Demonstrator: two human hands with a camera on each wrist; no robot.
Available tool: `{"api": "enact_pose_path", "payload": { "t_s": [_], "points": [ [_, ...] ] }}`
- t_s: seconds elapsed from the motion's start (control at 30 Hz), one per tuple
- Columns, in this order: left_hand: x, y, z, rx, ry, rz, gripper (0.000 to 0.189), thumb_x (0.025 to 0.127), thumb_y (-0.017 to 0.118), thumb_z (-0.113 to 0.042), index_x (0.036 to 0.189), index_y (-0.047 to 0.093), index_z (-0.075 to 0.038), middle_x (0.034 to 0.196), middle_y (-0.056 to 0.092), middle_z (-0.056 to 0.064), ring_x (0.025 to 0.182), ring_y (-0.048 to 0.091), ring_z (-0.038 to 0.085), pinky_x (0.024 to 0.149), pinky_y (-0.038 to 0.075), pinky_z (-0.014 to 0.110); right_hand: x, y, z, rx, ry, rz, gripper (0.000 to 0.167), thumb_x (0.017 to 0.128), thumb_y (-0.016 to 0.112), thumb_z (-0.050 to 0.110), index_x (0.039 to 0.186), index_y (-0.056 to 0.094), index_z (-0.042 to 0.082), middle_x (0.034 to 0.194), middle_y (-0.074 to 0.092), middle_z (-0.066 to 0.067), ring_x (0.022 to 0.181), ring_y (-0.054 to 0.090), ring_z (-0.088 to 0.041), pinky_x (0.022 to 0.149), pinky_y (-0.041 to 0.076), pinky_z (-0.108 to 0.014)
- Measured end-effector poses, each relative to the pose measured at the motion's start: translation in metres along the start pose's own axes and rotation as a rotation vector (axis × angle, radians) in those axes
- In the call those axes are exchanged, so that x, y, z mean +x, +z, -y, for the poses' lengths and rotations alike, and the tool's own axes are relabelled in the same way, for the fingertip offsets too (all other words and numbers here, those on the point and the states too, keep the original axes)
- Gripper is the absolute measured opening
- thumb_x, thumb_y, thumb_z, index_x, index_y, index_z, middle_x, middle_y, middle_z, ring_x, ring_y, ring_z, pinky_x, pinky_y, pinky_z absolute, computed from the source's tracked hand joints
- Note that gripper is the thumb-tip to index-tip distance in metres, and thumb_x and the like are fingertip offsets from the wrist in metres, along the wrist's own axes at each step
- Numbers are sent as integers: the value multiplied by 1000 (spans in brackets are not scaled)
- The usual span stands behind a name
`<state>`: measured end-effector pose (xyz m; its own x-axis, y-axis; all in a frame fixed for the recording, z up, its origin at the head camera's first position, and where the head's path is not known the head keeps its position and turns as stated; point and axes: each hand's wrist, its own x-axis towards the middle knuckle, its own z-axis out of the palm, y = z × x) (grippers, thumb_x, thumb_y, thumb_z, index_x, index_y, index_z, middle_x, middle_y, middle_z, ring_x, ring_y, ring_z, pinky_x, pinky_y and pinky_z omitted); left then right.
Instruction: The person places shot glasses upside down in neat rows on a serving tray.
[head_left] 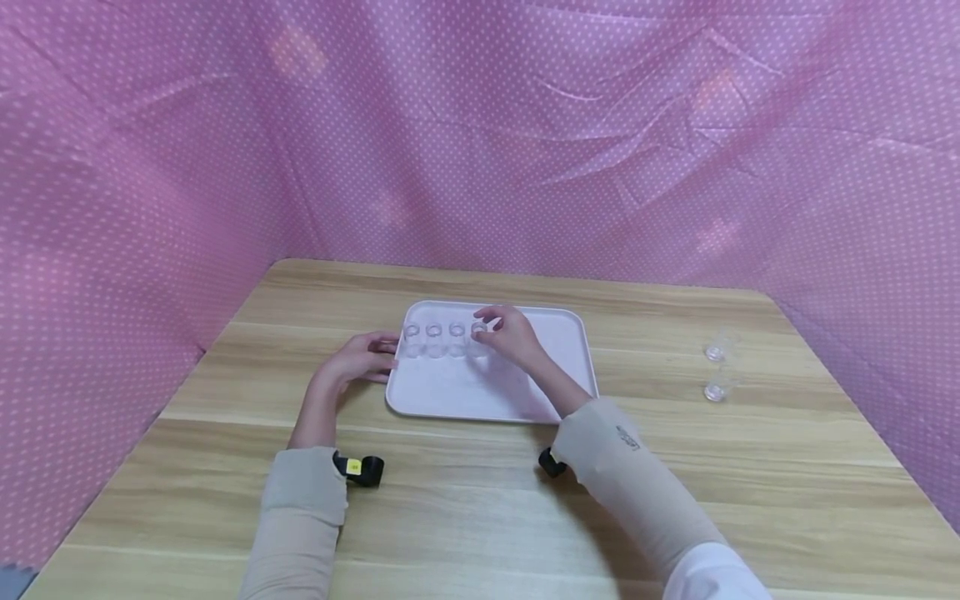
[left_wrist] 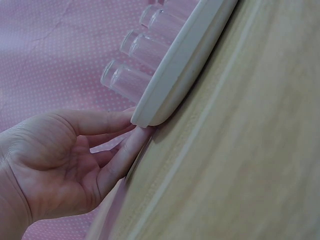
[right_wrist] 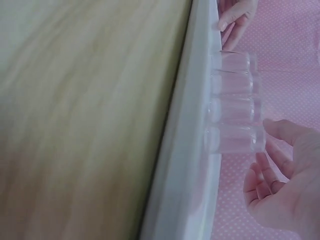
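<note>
A row of several small clear glasses stands upright along the upper left part of a white tray (head_left: 525, 392). My right hand (head_left: 513, 335) has thumb and fingers around the rim of the rightmost glass (right_wrist: 237, 140). In the right wrist view its base sits on the tray, its mouth between thumb and fingertips. At the tray's left side, my left hand (head_left: 360, 358) pinches the edge, the thumb at the rim and a finger underneath, as the left wrist view shows. The leftmost glass (left_wrist: 127, 82) stands just above that hand in the left wrist view.
Two more clear glasses, a farther one (head_left: 716, 352) and a nearer one (head_left: 716, 390), are on the wooden table (head_left: 450, 517) to the right. A pink dotted curtain (head_left: 480, 150) surrounds the table's back and sides. Both wrists wear black camera mounts.
</note>
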<state>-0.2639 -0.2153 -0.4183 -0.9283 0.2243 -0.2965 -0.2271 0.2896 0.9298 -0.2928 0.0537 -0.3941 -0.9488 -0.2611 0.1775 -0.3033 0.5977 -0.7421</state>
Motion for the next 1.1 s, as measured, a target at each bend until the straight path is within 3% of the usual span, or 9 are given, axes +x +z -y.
{"api": "enact_pose_path", "payload": {
  "t_s": [0.3,0.7,1.1],
  "points": [
    [-3,1,-2,-13,14,10,58,86,57,4,139,32,3,131,39,25,107,50,34,81,53,34,-20,-39,-2,13,-32,-37,36,79,71,14,112,62,5,108,61,-14,94,54,-29,75,50,-37],
    [0,2,1,-6,14,3,59,85,58,3,138,34,2,129,41,23,105,52,32,80,53,33,-65,-118,-33,44,47,-136,41,82,69,19,119,57,4,118,54,-16,101,48,-31,79,48,-43],
    [0,2,1,2,22,4,58,86,57,3,138,33,3,131,40,25,106,52,33,81,53,33,-123,-183,-74,-21,51,-319,43,85,66,25,118,57,-1,113,54,-15,98,48,-28,75,43,-26]
  ]
}}
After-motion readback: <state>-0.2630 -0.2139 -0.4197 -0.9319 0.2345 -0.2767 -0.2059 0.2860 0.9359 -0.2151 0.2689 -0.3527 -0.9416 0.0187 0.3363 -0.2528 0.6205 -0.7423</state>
